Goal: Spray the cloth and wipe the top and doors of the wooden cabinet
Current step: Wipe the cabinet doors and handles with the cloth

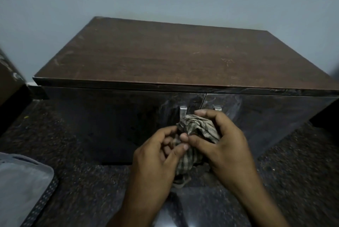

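A low wooden cabinet (165, 52) with a brown top stands against the wall. Its two dark glossy doors (102, 122) are closed, each with a small metal handle (182, 112) near the middle seam. In front of the doors I hold a crumpled checked cloth (197, 127) in both hands. My right hand (223, 142) curls round the bunched upper part. My left hand (156, 155) pinches the cloth's lower left edge. Neither the cloth nor my hands can be seen touching the cabinet. No spray bottle is in view.
The floor (82, 181) is dark and speckled. A grey cushion or bag with a dotted edge (23, 184) lies at the lower left. Brown furniture (9, 78) stands at the left edge, and a dark object (328, 114) sits at the right of the cabinet.
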Demonstrator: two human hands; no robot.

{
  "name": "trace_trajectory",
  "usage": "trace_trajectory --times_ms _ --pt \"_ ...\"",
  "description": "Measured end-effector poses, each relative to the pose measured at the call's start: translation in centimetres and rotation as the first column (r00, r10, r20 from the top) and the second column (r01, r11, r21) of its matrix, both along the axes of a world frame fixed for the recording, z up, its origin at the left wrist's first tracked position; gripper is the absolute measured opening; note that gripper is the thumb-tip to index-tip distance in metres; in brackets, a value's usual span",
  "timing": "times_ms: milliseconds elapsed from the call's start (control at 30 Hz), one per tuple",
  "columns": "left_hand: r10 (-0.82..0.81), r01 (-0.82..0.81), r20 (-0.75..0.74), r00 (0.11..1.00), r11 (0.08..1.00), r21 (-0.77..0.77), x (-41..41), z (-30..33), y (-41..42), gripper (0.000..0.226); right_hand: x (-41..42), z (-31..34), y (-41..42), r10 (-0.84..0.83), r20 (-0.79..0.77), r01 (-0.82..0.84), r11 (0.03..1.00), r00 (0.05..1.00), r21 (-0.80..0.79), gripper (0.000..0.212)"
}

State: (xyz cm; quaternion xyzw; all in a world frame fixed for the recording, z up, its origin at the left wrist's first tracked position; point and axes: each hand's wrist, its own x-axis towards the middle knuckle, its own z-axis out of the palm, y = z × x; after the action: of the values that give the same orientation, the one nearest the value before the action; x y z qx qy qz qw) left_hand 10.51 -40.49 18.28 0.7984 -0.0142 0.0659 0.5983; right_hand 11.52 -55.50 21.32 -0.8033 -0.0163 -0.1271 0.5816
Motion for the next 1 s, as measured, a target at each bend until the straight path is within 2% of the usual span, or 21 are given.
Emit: trace_trajectory --times_ms 100,167,200,233,300,333,400,500,633,833,1000 --pt "0.018 -0.020 0.019 1.000 0.995 0.095 0.0 -0.1 0.3 0.019 -0.3 1.0 -1.4 0.177 -0.123 -0.170 0.983 0.976 0.063 0.049" --pt "0.073 -0.078 0.033 0.997 0.982 0.174 0.1 -0.3 0.7 0.011 -0.5 1.6 -2.2 0.172 -0.129 -0.181 0.982 0.977 -0.057 0.030" --pt "0.091 -0.099 0.044 0.995 0.972 0.214 0.1 -0.3 0.9 0.013 -0.6 1.9 -2.3 0.133 -0.120 -0.148 0.982 0.984 -0.118 0.014" --pt "0.097 -0.108 0.056 0.994 0.962 0.251 0.1 -0.4 1.0 0.016 -0.7 2.0 -2.5 0.091 -0.124 -0.110 0.983 0.988 -0.149 0.010" --pt "0.082 -0.096 0.061 0.995 0.950 0.297 0.2 -0.6 1.2 0.017 -0.8 2.0 -2.6 0.026 -0.106 -0.038 0.993 0.994 -0.109 0.050" --pt "0.070 -0.082 0.053 0.996 0.950 0.300 0.2 -0.6 1.2 0.016 -0.7 2.1 -2.4 -0.017 -0.105 0.015 1.000 0.994 -0.014 0.055" --pt "0.035 -0.046 0.045 0.998 0.960 0.276 0.2 -0.6 1.0 0.015 -0.5 2.0 -1.5 -0.065 -0.080 0.079 0.981 0.995 0.178 0.046" --pt "0.017 -0.031 0.077 0.997 0.981 0.191 0.1 -0.6 0.4 0.021 -0.3 1.6 0.1 -0.105 -0.048 0.114 0.947 0.993 0.300 0.035" --pt "0.085 -0.093 0.149 0.985 0.994 0.051 0.5 -0.1 0.0 0.025 0.2 0.6 1.3 -0.215 0.018 0.207 0.956 0.976 0.208 0.037" --pt "0.072 -0.072 0.080 0.994 0.997 -0.012 1.7 0.5 -0.5 0.023 1.2 -0.2 2.3 -0.293 -0.004 0.282 0.919 0.956 0.275 0.028" --pt "0.130 -0.125 0.049 0.990 0.987 -0.103 2.8 0.5 -1.3 0.015 0.5 -1.4 2.5 -0.255 0.073 0.220 0.922 0.964 0.319 0.020"
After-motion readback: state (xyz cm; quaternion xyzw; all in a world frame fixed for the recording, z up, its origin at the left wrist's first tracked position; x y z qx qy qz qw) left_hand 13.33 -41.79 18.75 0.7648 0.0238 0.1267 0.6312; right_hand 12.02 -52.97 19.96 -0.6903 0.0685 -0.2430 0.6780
